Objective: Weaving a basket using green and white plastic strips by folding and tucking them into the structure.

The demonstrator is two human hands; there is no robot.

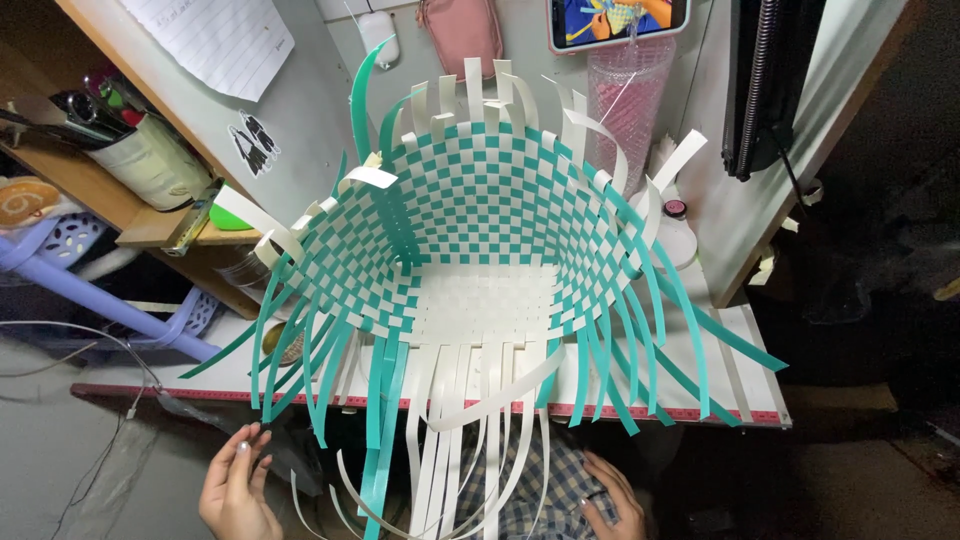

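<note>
Resting below one half-woven basket (470, 215), two empty hands: left hand (238, 490), right hand (612, 497).

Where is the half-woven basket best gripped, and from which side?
Probably the basket by its woven side walls, one hand from each side. The weave there is tight and firm; the loose strips hanging toward the person would likely bend or slip.

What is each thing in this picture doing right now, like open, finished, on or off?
Woven basket: half-woven, lying on its side, mouth open toward the camera.
Loose strips: unwoven, hanging over the table edge.
Left hand: open, fingers spread, holding nothing.
Right hand: resting low, holding nothing that I can see.
Phone: screen on, propped up behind the basket.
Pencil cup: full of tools, tilted.
</note>
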